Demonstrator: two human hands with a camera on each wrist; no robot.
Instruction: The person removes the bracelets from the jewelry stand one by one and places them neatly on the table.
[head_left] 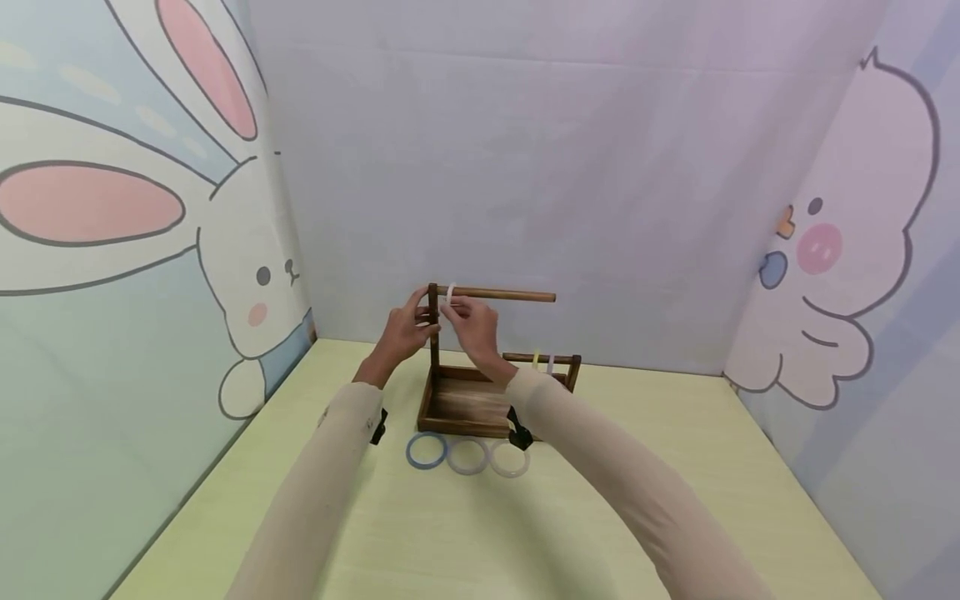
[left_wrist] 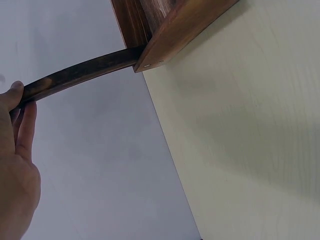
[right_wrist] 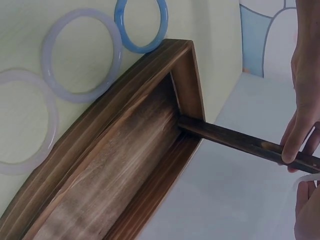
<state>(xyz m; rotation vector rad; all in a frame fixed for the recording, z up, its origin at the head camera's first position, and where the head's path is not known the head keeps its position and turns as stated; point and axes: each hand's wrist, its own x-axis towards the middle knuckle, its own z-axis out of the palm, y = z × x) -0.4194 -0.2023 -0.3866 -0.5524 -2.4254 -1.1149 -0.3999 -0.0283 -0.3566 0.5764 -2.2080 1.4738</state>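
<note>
A dark wooden stand has a tall post (left_wrist: 75, 74) at its left, with a long upper rod (head_left: 510, 294) reaching right from the top. My left hand (head_left: 405, 335) grips the post near its top, thumb and fingers on opposite sides. A whitish bangle (head_left: 450, 290) hangs around the upper rod close to the post, and my right hand (head_left: 476, 327) pinches its lower part. In the right wrist view, only part of this bangle and of my right hand (right_wrist: 307, 215) shows at the edge.
The stand's tray base (right_wrist: 65, 165) sits on the pale table. In front lie a blue bangle (head_left: 427, 466), a lilac bangle (head_left: 468, 472) and a pale pinkish bangle (head_left: 510, 475). A yellow bangle (head_left: 536, 358) and a pale bangle (head_left: 551, 364) hang on the lower rod (head_left: 517, 357).
</note>
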